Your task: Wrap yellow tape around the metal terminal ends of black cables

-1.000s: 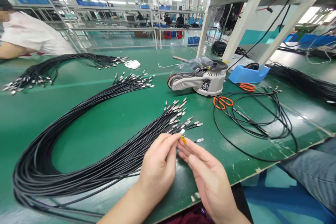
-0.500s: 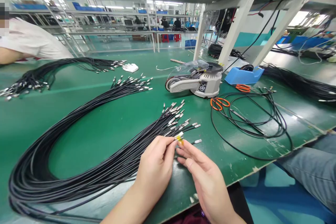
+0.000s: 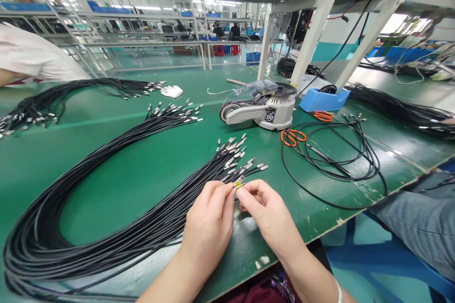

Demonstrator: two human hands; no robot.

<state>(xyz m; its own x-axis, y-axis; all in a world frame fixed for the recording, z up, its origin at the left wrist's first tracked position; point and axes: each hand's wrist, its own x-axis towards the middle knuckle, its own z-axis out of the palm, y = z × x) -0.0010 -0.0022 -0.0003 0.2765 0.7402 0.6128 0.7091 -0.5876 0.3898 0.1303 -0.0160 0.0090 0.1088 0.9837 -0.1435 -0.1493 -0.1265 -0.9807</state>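
Between thumb and fingers, my left hand (image 3: 209, 218) pinches the end of a black cable, just behind its silver metal connector (image 3: 242, 178). Yellow tape (image 3: 238, 183) is wrapped at the connector's base. My right hand (image 3: 266, 208) has its thumb and index finger closed at that yellow tape, the other fingers curled in. A large bundle of black cables (image 3: 106, 156) curves over the green table on the left, its silver connector ends fanned out just beyond my hands.
A grey tape dispenser (image 3: 277, 109) stands past the cable ends. To its right are a blue tape holder (image 3: 324, 99), orange-handled scissors (image 3: 293, 138) and a loose cable coil (image 3: 369, 161). Another bundle (image 3: 88, 86) and a white glove (image 3: 172, 91) lie far left. A person's leg (image 3: 419, 220) is at right.
My right thumb and fingers have closed in on the yellow tape, from a looser, more open pose. The view has shifted slightly; my left hand keeps its pinch.
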